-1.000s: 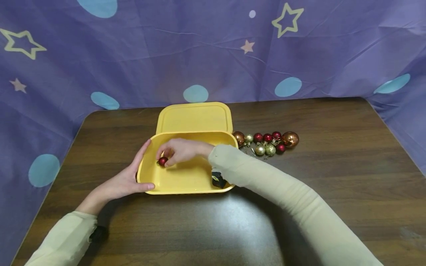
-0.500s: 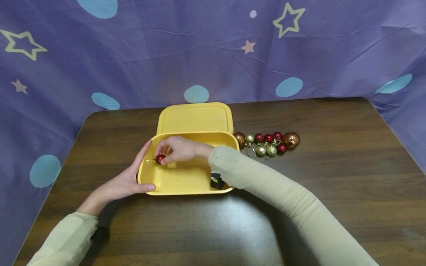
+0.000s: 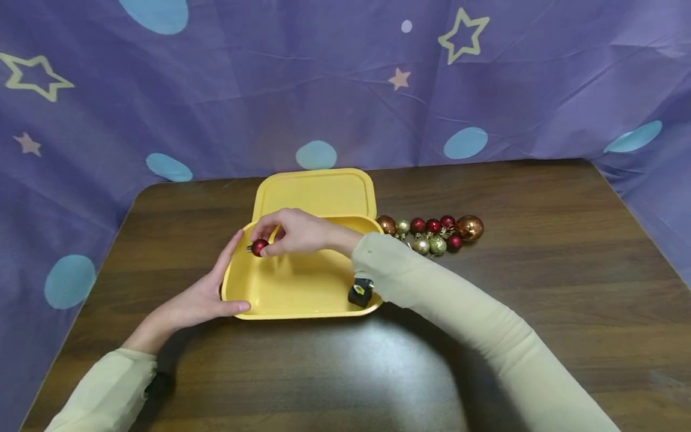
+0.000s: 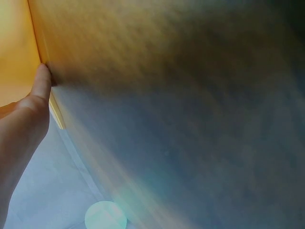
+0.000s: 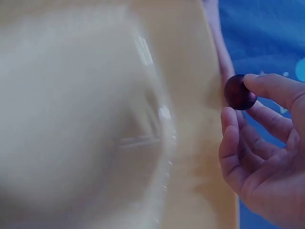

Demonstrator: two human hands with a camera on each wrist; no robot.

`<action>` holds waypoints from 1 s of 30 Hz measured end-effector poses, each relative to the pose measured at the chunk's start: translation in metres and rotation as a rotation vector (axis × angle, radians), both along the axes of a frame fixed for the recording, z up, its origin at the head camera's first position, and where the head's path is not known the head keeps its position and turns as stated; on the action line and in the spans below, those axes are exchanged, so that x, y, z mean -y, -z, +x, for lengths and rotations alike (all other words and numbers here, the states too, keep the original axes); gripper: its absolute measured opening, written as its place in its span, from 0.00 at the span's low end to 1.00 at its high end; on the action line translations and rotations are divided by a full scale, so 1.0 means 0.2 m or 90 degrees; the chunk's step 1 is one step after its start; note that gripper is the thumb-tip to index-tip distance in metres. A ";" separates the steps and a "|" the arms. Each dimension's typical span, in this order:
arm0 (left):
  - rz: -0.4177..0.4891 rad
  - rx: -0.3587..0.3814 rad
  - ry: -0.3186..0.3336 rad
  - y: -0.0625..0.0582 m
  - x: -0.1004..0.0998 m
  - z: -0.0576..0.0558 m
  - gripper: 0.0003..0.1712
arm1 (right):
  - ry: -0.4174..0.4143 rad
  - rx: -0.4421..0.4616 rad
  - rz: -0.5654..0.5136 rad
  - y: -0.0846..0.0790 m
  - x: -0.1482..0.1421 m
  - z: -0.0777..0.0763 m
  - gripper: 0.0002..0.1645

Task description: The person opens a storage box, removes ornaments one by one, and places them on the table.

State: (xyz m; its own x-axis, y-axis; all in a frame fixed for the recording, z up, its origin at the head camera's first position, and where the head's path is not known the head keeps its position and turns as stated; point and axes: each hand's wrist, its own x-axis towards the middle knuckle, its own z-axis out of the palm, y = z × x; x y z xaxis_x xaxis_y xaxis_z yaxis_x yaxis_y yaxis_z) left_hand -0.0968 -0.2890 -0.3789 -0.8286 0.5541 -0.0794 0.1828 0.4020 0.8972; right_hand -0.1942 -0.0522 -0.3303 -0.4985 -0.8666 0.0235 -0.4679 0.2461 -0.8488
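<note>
A small dark-red Christmas bauble (image 3: 260,247) with a metal cap is pinched by my right hand (image 3: 294,233), above the left part of a yellow plastic box (image 3: 302,315). In the right wrist view the bauble (image 5: 240,92) sits between the thumb and fingers, beside the box's rim. My left hand (image 3: 202,294) spans the box's left end, its straight fingers along the outside and its thumb at the near left corner. The left wrist view shows one finger (image 4: 43,81) against the box's outer wall. Part of the box's inside is hidden by the right arm.
The yellow lid (image 3: 315,193) lies flat behind the box. Several red, gold and copper baubles (image 3: 438,245) cluster right of the box. A black wrist device (image 3: 360,293) shows under the right sleeve. A purple patterned cloth (image 3: 345,78) hangs behind the wooden table (image 3: 540,252).
My right hand has risen with the red bauble, from low inside the box towards the height of its rim. The left hand stays at the box's left end.
</note>
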 end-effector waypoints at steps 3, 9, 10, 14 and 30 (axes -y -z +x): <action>0.002 0.000 -0.002 0.00 0.00 0.00 0.69 | 0.018 -0.003 -0.014 -0.03 -0.05 0.00 0.15; -0.006 0.013 -0.016 0.01 0.01 0.00 0.69 | 0.036 -0.002 -0.050 -0.09 -0.16 -0.02 0.14; -0.004 0.014 -0.016 0.01 0.01 0.00 0.69 | 0.038 -0.003 -0.054 -0.09 -0.17 -0.02 0.14; 0.010 0.006 -0.011 0.01 0.00 0.00 0.69 | 0.047 -0.017 -0.065 -0.13 -0.26 -0.04 0.14; 0.026 -0.001 -0.003 0.00 0.01 0.00 0.69 | 0.158 -0.024 -0.022 -0.21 -0.62 -0.04 0.15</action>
